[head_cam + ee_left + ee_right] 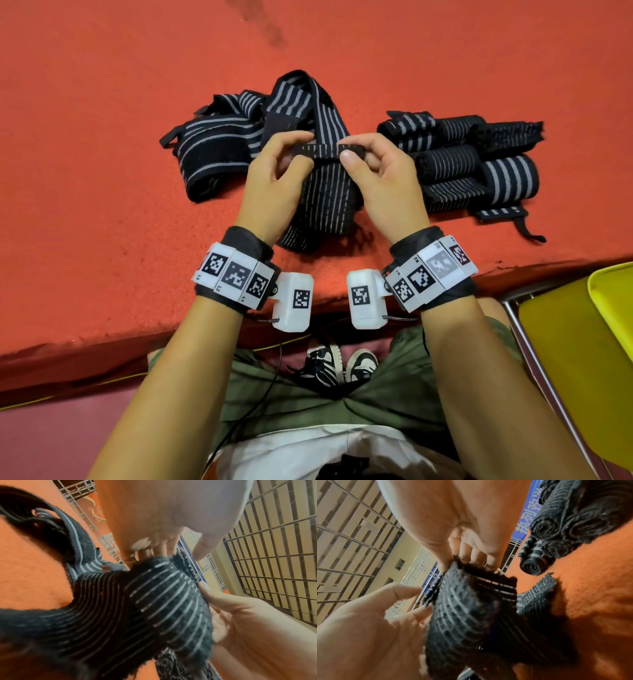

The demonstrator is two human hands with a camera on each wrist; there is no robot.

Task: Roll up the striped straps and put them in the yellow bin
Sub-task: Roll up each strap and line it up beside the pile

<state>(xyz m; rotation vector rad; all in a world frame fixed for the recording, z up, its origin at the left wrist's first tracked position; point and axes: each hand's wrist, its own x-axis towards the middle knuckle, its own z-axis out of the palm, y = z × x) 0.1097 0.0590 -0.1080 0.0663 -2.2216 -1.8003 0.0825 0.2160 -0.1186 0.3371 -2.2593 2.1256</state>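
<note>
Both hands work one striped strap just above the red worktop. The left hand and the right hand each pinch the strap's folded top edge, thumb against curled fingers, so each grip is clamped on the cloth; the rest of the strap hangs down between the wrists toward the worktop's near edge. Loose unrolled straps lie in a heap behind the left hand. Rolled straps lie bunched together to the right. The yellow bin stands at the lower right, beside the worktop.
</note>
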